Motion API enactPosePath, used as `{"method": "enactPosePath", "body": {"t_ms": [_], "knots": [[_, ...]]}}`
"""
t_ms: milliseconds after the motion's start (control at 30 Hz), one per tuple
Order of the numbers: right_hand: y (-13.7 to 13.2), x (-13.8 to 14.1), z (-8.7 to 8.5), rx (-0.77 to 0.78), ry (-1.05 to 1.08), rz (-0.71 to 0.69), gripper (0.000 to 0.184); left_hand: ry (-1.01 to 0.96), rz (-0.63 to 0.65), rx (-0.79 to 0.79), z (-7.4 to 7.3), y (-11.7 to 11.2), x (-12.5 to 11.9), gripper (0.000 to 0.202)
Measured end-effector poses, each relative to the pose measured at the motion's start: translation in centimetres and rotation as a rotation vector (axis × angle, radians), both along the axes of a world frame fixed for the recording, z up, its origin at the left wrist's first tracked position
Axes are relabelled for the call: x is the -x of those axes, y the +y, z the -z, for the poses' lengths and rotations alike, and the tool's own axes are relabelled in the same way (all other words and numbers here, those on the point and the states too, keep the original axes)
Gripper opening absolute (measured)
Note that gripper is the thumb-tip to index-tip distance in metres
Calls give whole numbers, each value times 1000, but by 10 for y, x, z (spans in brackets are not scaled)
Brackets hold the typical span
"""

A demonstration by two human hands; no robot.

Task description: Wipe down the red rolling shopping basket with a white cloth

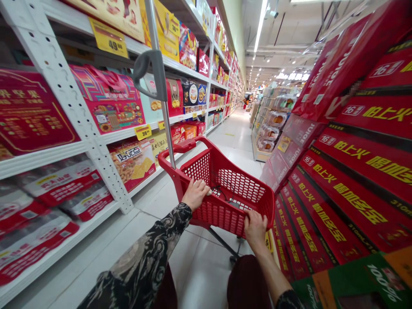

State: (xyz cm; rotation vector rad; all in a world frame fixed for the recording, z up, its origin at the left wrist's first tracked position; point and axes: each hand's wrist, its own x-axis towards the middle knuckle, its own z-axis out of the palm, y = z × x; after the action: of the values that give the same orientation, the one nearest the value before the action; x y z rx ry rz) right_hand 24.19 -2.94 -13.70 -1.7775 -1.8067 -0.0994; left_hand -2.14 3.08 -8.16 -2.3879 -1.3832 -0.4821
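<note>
A small red shopping cart (222, 214) with a perforated plastic basket stands in front of me on the tiled floor. My left hand (195, 194) is closed over the near rim of its basket, left of the middle. Farther right along that rim, my right hand (255, 226) curls its fingers over the edge. A thin black cord (225, 193) lies inside the basket. From the cart's left corner rises a metal pole (168, 128), which bears a grey loop handle (157, 75). Part of the cart's wheels and frame shows below.
White shelves (61, 81) with boxed goods and yellow price tags line the left side. Close on my right, red drink cartons (341, 184) are stacked high, with a green carton (363, 279) below. The aisle floor (233, 128) runs ahead past a display of packaged goods (273, 124).
</note>
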Motion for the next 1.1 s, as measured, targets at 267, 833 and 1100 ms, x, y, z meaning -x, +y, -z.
{"method": "enactPosePath", "body": {"t_ms": [267,833,1100], "knots": [[-1,-2,-1,20,27,-10,29,-53,-153,-27,-44,16,69,33],[3,-1,1,55,93,-26,32,-9,-55,5,-38,25,74,27],[6,2,5,18,90,-2,32,-99,-112,9,-19,21,68,31]]}}
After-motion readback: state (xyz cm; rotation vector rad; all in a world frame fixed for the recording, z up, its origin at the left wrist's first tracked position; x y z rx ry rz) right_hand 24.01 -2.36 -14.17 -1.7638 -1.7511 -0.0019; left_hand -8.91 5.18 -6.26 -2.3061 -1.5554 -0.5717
